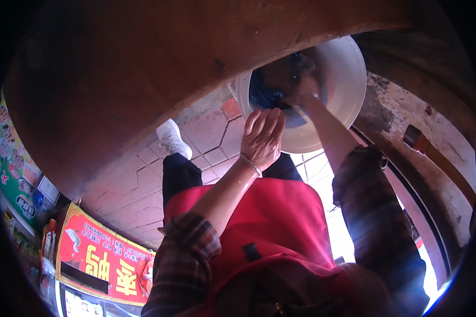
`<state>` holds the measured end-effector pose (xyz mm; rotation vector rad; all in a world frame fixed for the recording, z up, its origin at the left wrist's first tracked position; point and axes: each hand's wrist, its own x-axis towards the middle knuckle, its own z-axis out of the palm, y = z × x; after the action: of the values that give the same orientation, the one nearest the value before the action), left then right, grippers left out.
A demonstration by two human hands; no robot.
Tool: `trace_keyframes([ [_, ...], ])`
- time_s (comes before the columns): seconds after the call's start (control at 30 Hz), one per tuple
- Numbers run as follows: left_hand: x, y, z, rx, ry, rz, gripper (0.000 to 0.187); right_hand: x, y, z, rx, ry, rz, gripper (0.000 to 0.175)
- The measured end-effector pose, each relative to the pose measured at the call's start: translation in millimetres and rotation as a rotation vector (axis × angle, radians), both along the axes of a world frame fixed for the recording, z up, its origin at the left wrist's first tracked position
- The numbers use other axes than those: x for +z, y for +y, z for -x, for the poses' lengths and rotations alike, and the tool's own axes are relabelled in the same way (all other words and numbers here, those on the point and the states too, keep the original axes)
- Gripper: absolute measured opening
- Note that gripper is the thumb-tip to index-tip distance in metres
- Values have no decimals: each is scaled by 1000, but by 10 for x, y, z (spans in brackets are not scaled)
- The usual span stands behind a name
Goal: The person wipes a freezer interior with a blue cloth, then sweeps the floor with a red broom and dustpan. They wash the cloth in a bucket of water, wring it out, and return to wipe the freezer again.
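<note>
My left hand [263, 138] is wet, with its back towards me and a bracelet at the wrist. Its fingers reach over the near rim of a pale bucket [351, 79]; the palm is hidden, and I cannot tell whether it grips anything. My right hand [308, 85] is down inside the bucket, blurred, partly in the dark water [273, 81]. Something dark and shiny [263, 96], perhaps wet cloth or plastic, lies in the water beside it. What the right fingers hold, if anything, cannot be made out.
A broad brown board or tabletop [115, 79] overhangs the bucket's far side. Pink paving [139, 178] lies below, with a white shoe [172, 136]. At right is a wooden-handled tool [440, 162]. A red sign [99, 261] with writing stands lower left. I wear a red apron [269, 214].
</note>
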<state>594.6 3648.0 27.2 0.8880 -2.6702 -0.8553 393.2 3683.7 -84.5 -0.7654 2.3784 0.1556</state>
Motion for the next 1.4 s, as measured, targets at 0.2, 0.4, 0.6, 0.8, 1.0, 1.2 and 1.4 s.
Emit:
trace_keyframes([
  [0.2,115,-112,29,-71,-143,0,33,89,151,-385,21,-285,-90,41],
  [0.4,369,13,281,64,39,-327,64,1701,276,-372,-881,-844,575,28],
  [0.6,805,-44,744,279,391,-487,66,3669,510,-324,-1000,-1129,1035,43],
  [0.8,1601,-134,873,119,584,-387,45,4121,704,-334,-893,-1098,1283,51],
  [1.0,1100,-539,507,-120,48,-152,25,3273,798,-171,-1648,-520,1050,44],
  [1.2,940,-336,162,-232,40,-345,13,2864,806,-128,-1457,-617,1148,41],
  [1.4,1205,-287,228,113,487,-321,30,2640,783,-203,-1426,-352,1126,36],
])
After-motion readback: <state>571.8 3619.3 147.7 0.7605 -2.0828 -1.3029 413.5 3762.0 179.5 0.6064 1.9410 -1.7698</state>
